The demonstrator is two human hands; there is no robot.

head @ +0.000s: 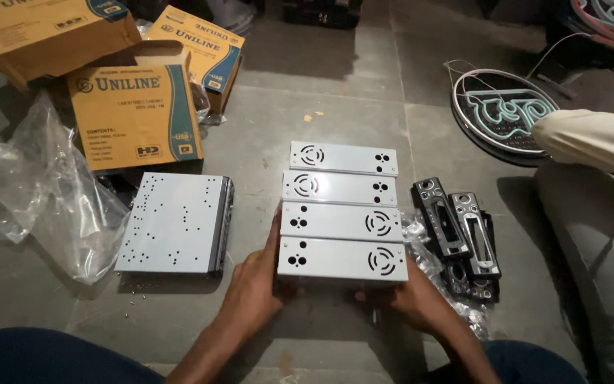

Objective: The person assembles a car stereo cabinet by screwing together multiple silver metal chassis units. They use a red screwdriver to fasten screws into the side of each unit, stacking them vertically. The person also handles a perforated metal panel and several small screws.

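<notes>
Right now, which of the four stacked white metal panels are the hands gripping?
The nearest panel, at the bottom of the row. The left hand and right hand clasp its ends; the three panels beyond it go untouched.

Four white perforated metal panels (341, 213) stand on edge in a close row on the floor; the nearest panel (342, 259) faces the viewer.

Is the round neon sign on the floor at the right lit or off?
Lit. The round neon sign shows pale teal glowing tubing inside its dark disc, brighter than the dim grey floor around it.
</notes>
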